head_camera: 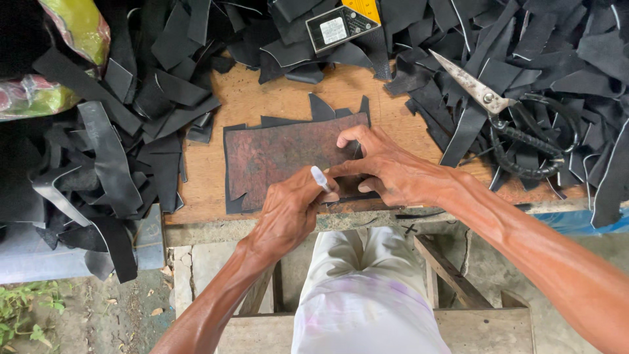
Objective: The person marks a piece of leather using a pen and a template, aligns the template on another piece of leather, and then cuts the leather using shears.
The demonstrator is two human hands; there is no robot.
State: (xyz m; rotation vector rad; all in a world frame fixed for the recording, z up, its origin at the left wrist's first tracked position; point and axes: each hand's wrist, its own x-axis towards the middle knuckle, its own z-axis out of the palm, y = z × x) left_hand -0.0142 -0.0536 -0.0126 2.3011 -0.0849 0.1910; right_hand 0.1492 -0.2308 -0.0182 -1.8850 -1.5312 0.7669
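A worn brown template piece (278, 156) lies flat on a black leather sheet (232, 200), whose edges stick out around it, on a wooden board (275, 98). My right hand (386, 172) presses on the template's right end with its fingers spread. Just in front of it, my left hand (291, 213) grips a white-tipped pen (320, 178). The pen's lower end is hidden between the two hands at the template's near right corner.
Heaps of black leather strips (111, 157) and offcuts surround the board on the left, back and right. Large scissors (491, 101) lie on the scraps at right. A tape measure (341, 25) rests at the back. Plastic bags (78, 26) sit far left. My knees are below the board's front edge.
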